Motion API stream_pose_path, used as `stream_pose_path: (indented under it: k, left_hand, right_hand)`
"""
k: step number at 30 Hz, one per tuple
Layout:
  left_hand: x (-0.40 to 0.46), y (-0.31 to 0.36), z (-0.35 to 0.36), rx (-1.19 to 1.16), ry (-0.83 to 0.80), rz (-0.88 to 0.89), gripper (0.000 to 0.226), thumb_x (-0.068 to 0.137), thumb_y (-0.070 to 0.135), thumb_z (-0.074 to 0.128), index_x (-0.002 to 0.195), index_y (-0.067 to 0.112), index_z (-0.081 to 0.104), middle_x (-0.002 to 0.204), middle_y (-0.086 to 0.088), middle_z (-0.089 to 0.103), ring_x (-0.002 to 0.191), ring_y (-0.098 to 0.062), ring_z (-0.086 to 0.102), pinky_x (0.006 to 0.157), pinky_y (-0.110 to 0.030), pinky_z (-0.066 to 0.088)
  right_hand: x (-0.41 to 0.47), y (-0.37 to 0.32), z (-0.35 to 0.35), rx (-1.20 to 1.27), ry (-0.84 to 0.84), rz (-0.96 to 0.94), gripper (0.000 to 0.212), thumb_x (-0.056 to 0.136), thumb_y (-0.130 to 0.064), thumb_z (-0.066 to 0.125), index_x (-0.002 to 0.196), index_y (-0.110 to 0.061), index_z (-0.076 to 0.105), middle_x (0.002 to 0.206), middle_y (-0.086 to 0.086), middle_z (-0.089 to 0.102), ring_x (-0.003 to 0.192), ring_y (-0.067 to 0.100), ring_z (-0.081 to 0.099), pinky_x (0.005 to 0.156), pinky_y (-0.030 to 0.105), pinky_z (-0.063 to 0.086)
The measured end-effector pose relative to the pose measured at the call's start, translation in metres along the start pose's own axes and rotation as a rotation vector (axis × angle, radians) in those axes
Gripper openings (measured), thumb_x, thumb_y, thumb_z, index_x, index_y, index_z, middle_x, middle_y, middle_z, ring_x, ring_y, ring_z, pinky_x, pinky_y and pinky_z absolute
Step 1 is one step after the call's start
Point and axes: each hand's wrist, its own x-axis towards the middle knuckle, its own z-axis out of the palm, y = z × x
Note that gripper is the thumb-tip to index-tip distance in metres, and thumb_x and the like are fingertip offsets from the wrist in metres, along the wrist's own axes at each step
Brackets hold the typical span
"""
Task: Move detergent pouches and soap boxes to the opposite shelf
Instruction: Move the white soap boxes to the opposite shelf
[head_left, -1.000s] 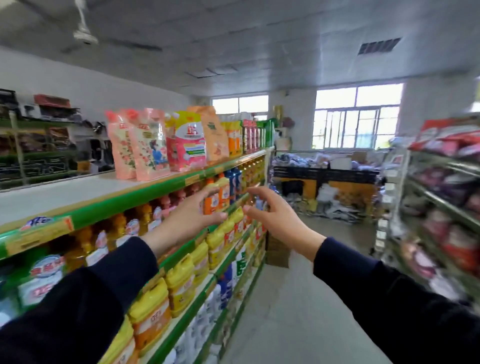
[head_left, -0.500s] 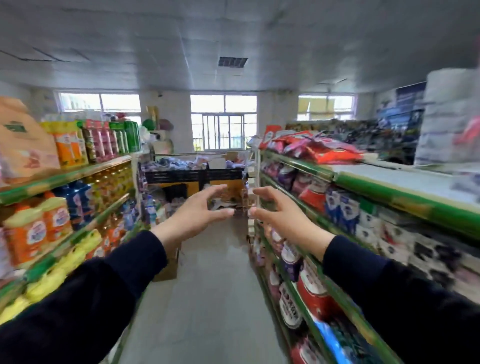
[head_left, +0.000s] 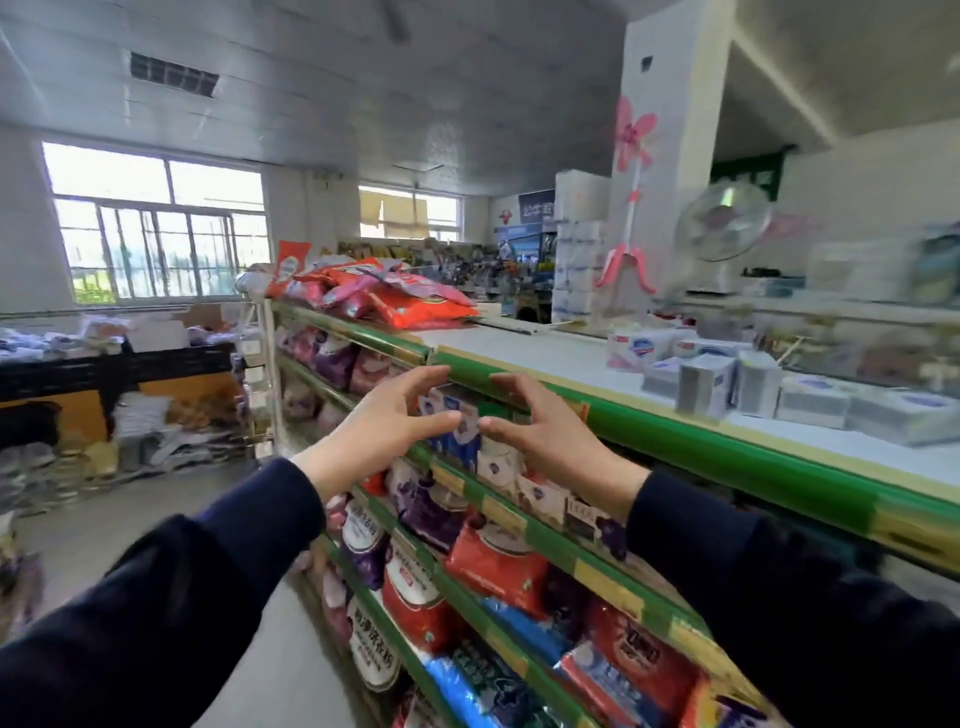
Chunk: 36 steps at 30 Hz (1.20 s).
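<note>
- Reaching out with both arms, I hold my left hand (head_left: 387, 423) and right hand (head_left: 545, 436) side by side in front of a green-edged shelf (head_left: 727, 441), palms facing each other.
- Both hands are empty: fingers loosely spread and slightly bent, thumbs pointing inward, the fingertips close together but not touching.
- Neither hand touches the shelf or any goods; they hover just before its second tier.
- Soap boxes (head_left: 737, 382), white with blue print, stand in a cluster on the shelf's top board, to the right of my right hand and well apart from it.
- Pouches (head_left: 410, 304), red and pink, lie piled at the far end of the same top board.
- More boxes (head_left: 457, 415) show on the tier directly behind my hands; red, purple and blue bags (head_left: 493, 566) fill the tiers below.
- Dark sleeves (head_left: 182, 597) cover both arms to the wrist.
- A pink stand (head_left: 631, 208) and a fan (head_left: 724, 221) rise beyond the shelf; the view there is blurred.
</note>
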Motion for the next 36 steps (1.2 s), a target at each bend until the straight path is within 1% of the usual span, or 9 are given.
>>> stream_pose_path:
  k: [4,8,10,16,21,24,29,32,36]
  left_hand:
    - [0.047,0.001,0.022,-0.06,-0.079,0.096,0.066,0.091,0.036,0.074,0.151,0.031,0.046,0.152,0.013,0.049,0.139,-0.004,0.044,0.116,-0.03,0.035]
    - [0.09,0.003,0.039,-0.129,-0.195,0.186,0.065,0.093,0.032,0.072,0.152,0.028,0.045,0.153,0.01,0.048,0.14,-0.005,0.043,0.118,-0.03,0.034]
    - [0.108,0.007,0.048,-0.168,-0.224,0.228,0.063,0.093,0.032,0.072,0.15,0.028,0.047,0.152,0.011,0.049,0.14,-0.005,0.044,0.118,-0.032,0.034]
    - [0.149,0.033,0.082,-0.23,-0.301,0.344,0.061,0.093,0.033,0.072,0.149,0.026,0.049,0.151,0.008,0.051,0.139,-0.008,0.046,0.115,-0.029,0.035]
    - [0.164,0.065,0.117,-0.237,-0.376,0.425,0.063,0.093,0.037,0.07,0.151,0.026,0.047,0.152,0.011,0.051,0.133,-0.003,0.048,0.11,-0.024,0.035]
    - [0.164,0.091,0.144,-0.237,-0.439,0.467,0.069,0.091,0.046,0.071,0.152,0.027,0.045,0.154,0.012,0.048,0.138,-0.005,0.045,0.114,-0.027,0.035]
    - [0.157,0.126,0.189,-0.074,-0.447,0.519,0.092,0.081,0.067,0.069,0.156,0.025,0.036,0.157,0.007,0.045,0.139,-0.013,0.047,0.107,-0.028,0.039]
    - [0.157,0.126,0.201,0.037,-0.329,0.545,0.073,0.088,0.05,0.069,0.151,0.022,0.042,0.149,0.0,0.053,0.129,-0.018,0.054,0.101,-0.032,0.045]
    - [0.176,0.112,0.191,0.045,-0.333,0.534,0.054,0.092,0.021,0.066,0.144,0.025,0.052,0.111,0.008,0.064,0.084,-0.002,0.058,0.069,-0.015,0.043]
  right_hand:
    - [0.013,0.013,-0.024,-0.074,0.074,0.064,0.06,0.094,-0.037,0.068,0.147,-0.02,0.045,0.149,0.001,0.049,0.134,0.019,0.05,0.108,0.046,0.047]
    - [0.024,0.023,-0.047,-0.177,0.16,0.108,0.057,0.098,-0.035,0.063,0.15,-0.02,0.044,0.153,-0.002,0.048,0.139,0.012,0.043,0.108,0.027,0.036]
    - [0.026,0.024,-0.061,-0.216,0.211,0.129,0.053,0.1,-0.033,0.06,0.149,-0.021,0.046,0.152,-0.003,0.049,0.139,0.011,0.044,0.105,0.025,0.035]
    - [0.021,0.021,-0.113,-0.288,0.347,0.172,0.039,0.101,-0.029,0.06,0.14,-0.026,0.057,0.143,-0.008,0.058,0.131,0.007,0.051,0.11,0.033,0.043]
    - [0.008,0.031,-0.164,-0.412,0.408,0.314,0.037,0.102,-0.03,0.056,0.139,-0.029,0.058,0.137,-0.009,0.063,0.118,0.007,0.057,0.096,0.027,0.042]
    - [0.002,0.046,-0.194,-0.43,0.389,0.427,0.039,0.104,-0.025,0.053,0.143,-0.028,0.055,0.143,-0.007,0.058,0.124,0.009,0.053,0.1,0.027,0.04]
    - [0.003,0.068,-0.215,-0.558,0.254,0.595,0.043,0.104,-0.023,0.053,0.147,-0.027,0.05,0.154,0.0,0.048,0.139,0.021,0.046,0.11,0.034,0.035]
    - [0.006,0.074,-0.213,-0.673,0.1,0.61,0.041,0.105,-0.027,0.05,0.146,-0.025,0.052,0.156,0.002,0.046,0.142,0.022,0.043,0.112,0.033,0.033]
    - [0.001,0.079,-0.218,-0.695,0.114,0.6,0.037,0.099,-0.035,0.061,0.136,-0.029,0.06,0.147,-0.001,0.056,0.129,0.019,0.054,0.093,0.03,0.041]
